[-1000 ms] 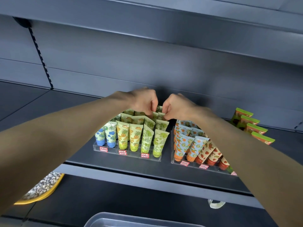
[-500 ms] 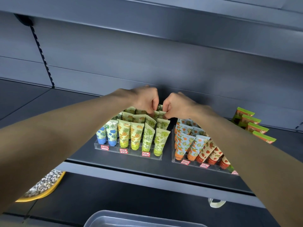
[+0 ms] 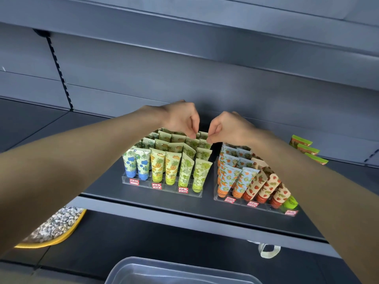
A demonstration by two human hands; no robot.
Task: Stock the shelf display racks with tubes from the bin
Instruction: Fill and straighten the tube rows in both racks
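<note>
Down at your lower left, a yellow-rimmed dish (image 3: 74, 226) holds a heap of pale speckled bits (image 3: 53, 224). Low to your right you see a whitish loop (image 3: 268, 251). A slotted upright strip (image 3: 58, 68) runs up the grey back wall (image 3: 184, 68).

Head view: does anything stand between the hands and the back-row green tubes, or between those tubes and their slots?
Nothing visible does. The left hand and right hand pinch the top edges of the back-row green-patterned plastic tubes, which stand in the left clear acrylic rack; their slots are hidden behind nearer tubes.

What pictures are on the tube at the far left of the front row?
Blue flowers and green leaves cover that tube, shown in the head view.
</note>
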